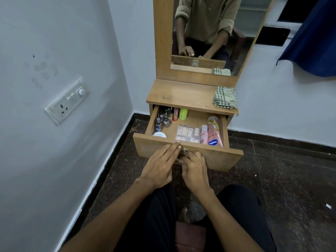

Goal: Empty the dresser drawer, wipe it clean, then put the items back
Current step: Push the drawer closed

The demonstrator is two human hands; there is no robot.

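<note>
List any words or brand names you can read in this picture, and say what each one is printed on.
"Vaseline": upside down on the blue badge of the pink tube at the drawer's right end.
Larger lettering higher on that tube: only partly legible, not readable with confidence.
Print on the clear pack of small tubes, small bottles and lip balm: too small or blurred.

A home bedroom corner: wooden dresser (190, 96) with mirror (209, 33), cosmetics-filled drawer (181, 150), wall switchboard (67, 100).
</note>
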